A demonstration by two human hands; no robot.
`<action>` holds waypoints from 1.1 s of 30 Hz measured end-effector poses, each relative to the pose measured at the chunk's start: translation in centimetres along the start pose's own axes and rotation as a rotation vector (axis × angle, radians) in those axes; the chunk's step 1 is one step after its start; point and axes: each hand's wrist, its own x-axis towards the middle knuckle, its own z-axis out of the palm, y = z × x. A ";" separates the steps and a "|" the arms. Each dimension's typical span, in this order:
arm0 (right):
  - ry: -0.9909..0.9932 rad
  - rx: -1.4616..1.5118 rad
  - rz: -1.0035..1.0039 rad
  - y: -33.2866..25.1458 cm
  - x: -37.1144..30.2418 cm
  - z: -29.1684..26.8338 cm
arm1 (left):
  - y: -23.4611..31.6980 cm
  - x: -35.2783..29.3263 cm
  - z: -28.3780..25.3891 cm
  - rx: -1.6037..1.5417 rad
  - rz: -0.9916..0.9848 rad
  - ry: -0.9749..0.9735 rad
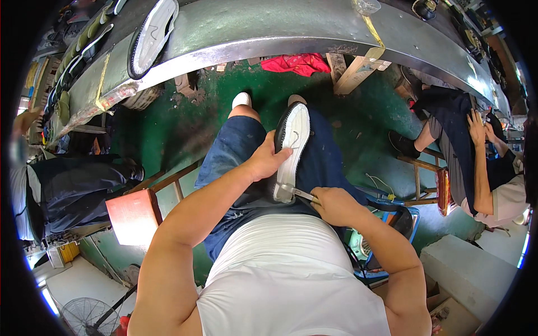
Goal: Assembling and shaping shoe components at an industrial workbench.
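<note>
A shoe (293,136) lies lengthwise across my lap, its pale bottom facing up and its black upper edged with stitching. My left hand (268,158) is wrapped round its left side, thumb pressed on the pale face. A thin dark curved line shows on that face near the thumb. My right hand (336,205) is closed round the handle of a metal hammer (287,192), whose head is over the near end of the shoe. I cannot tell whether the head touches the shoe.
Ahead runs a metal-topped workbench (252,33), with a similar shoe (152,39) at its left edge. A red stool (133,215) stands at left. A blue-framed seat or crate (412,224) is by my right hip. Co-workers sit either side, one hand (476,129) showing at right. Red cloth (297,64) lies beneath the bench.
</note>
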 end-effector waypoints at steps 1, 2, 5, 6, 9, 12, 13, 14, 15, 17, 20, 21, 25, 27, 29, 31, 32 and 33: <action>-0.064 0.079 0.015 0.0 0.1 -0.3 | -0.3 0.0 0.1 0.075 0.036 0.021; -0.061 0.076 0.015 -0.2 0.1 -0.3 | -0.7 -0.5 0.2 0.075 0.041 0.021; -0.055 -0.062 0.077 -0.1 -0.1 0.3 | -0.7 -3.3 0.6 -0.002 0.004 -0.084; -0.017 -0.078 0.050 -0.2 -0.5 1.1 | -1.5 -4.8 0.5 -0.078 -0.027 -0.100; 0.022 -0.055 -0.009 0.4 -0.8 1.8 | -1.7 -5.3 0.8 -0.143 -0.059 -0.091; -0.097 0.060 -0.058 0.8 -1.5 -1.3 | -3.4 -4.8 2.4 -0.086 -0.023 0.049; -0.206 0.134 -0.072 0.3 -1.5 -3.2 | -4.6 -4.3 2.6 -0.031 0.021 0.157; -0.198 0.156 0.005 -0.4 -1.4 -4.4 | -5.8 -3.8 2.7 0.116 0.104 0.228; -0.198 0.157 0.008 -0.8 -1.2 -4.2 | -5.1 -4.1 2.6 0.115 0.103 0.224; 0.180 0.400 -0.019 -2.2 -0.1 -3.8 | -2.8 -4.8 2.3 0.195 0.085 0.169; 0.196 0.281 0.037 -0.7 2.9 -0.2 | -2.6 -5.7 1.1 0.331 0.198 0.047; 0.083 0.096 0.056 -0.7 3.6 0.2 | -2.6 -6.3 0.4 0.340 0.202 0.057; 0.208 0.504 0.074 1.5 2.2 0.6 | -0.6 -6.8 -2.0 0.157 0.150 0.006; 0.268 0.724 0.123 3.6 1.9 2.8 | -1.0 -6.9 -3.4 -0.330 0.146 -0.044; 0.290 0.865 0.147 5.0 1.8 3.8 | 3.8 -8.3 -4.5 -0.487 0.120 -0.088; 0.224 0.980 0.198 5.3 2.4 3.6 | 8.0 -8.8 -6.7 -0.461 0.260 -0.116; 0.228 0.981 0.183 5.7 2.8 3.6 | 10.9 -9.1 -7.5 -0.489 0.276 -0.090; 0.182 1.037 0.170 6.3 3.4 3.5 | 14.1 -9.0 -8.4 -0.516 0.292 -0.068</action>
